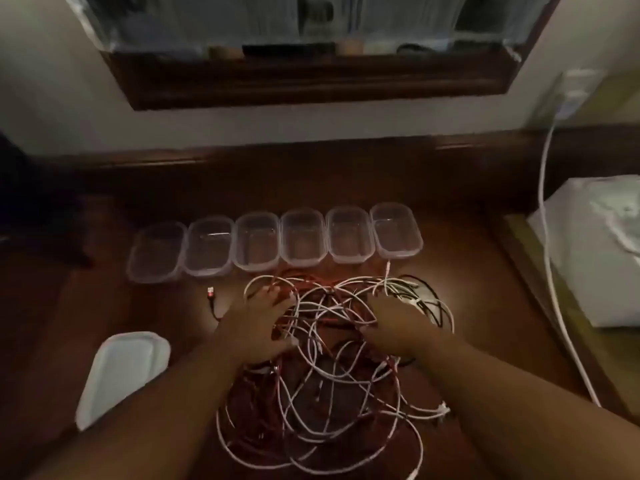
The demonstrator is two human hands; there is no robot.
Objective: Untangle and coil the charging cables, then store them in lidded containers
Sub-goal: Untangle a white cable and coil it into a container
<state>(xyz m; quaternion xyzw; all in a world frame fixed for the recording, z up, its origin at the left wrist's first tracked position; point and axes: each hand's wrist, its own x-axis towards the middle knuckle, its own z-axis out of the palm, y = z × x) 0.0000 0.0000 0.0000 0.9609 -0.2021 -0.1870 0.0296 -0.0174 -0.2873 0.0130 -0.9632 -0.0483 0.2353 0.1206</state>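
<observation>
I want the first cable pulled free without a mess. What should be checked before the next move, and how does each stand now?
1. Six clear containers lined up, open and empty: ok.
2. Lids set aside on the left: ok.
3. Cable pile untangled: not ok, white, red and black strands are knotted together.
4. Left hand and right hand on the pile: ok.
5. Grip on one single cable: cannot tell.
</observation>
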